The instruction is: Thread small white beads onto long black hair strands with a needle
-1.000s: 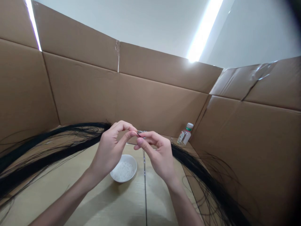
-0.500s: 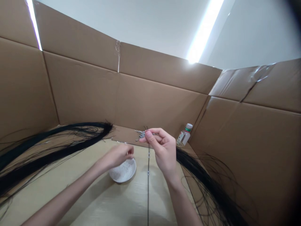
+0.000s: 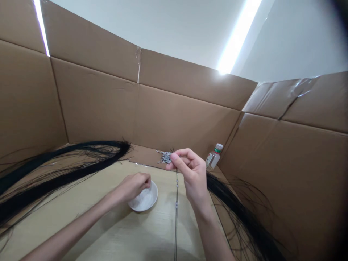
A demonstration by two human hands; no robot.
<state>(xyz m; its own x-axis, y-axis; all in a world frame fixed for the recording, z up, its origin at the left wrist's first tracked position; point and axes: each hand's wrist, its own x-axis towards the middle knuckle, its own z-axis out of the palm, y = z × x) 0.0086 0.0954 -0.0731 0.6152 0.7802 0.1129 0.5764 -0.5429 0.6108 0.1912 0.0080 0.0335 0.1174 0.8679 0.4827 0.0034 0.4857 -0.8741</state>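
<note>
Between the thumb and fingers of my right hand (image 3: pixel 190 168) is the upper end of a dark double cord (image 3: pixel 176 224), its tips sticking out above the thumb. The cord hangs down toward me, with small pale clear beads (image 3: pixel 176 205) threaded on it below the hand. My left hand (image 3: pixel 137 184) is over the white dish (image 3: pixel 156 198), its fingers pinched together at the contents. Small whitish translucent pieces (image 3: pixel 144 200) fill the dish. Whether a piece is between the left fingertips is hidden. Behind my right fingertips lies a pile of silvery beaded pieces (image 3: pixel 164 157).
Bundles of long black strands lie on the left (image 3: pixel 81 174) and the right (image 3: pixel 239 206). A small clear bottle (image 3: pixel 213 157) with a white cap stands at the back right. Tall cardboard walls (image 3: pixel 187 116) enclose the pale work surface (image 3: pixel 114 232).
My left hand has lowered slightly to the dish's contents. My right hand and the cord have shifted a little to the right in the view.
</note>
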